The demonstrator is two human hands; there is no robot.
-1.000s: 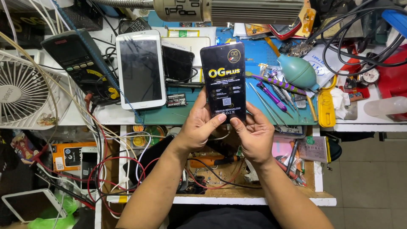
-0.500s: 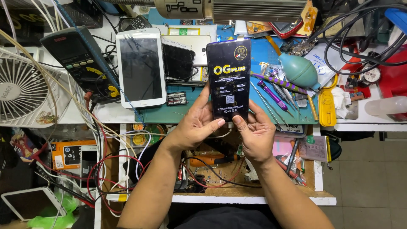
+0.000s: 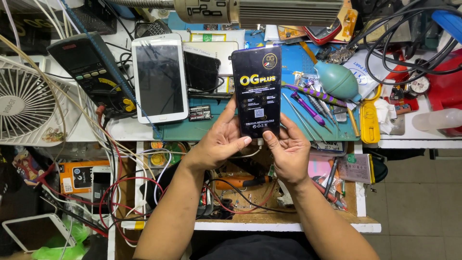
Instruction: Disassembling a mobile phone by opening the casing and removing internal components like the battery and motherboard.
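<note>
The thumbs press the near end of a black phone-shaped pack [image 3: 258, 91], the left hand [image 3: 222, 139] and right hand [image 3: 288, 151] each curled closed on its lower edge; the fingers behind it are hidden. It is held upright above a teal work mat [image 3: 211, 127], just right of a white tablet [image 3: 159, 77] and small dark phone [image 3: 202, 71]. A teal blower bulb [image 3: 338, 81] and purple-handled tools [image 3: 308, 98] lie right; a fan [image 3: 24, 103], cut off by the frame, sits far left among wires.
</note>
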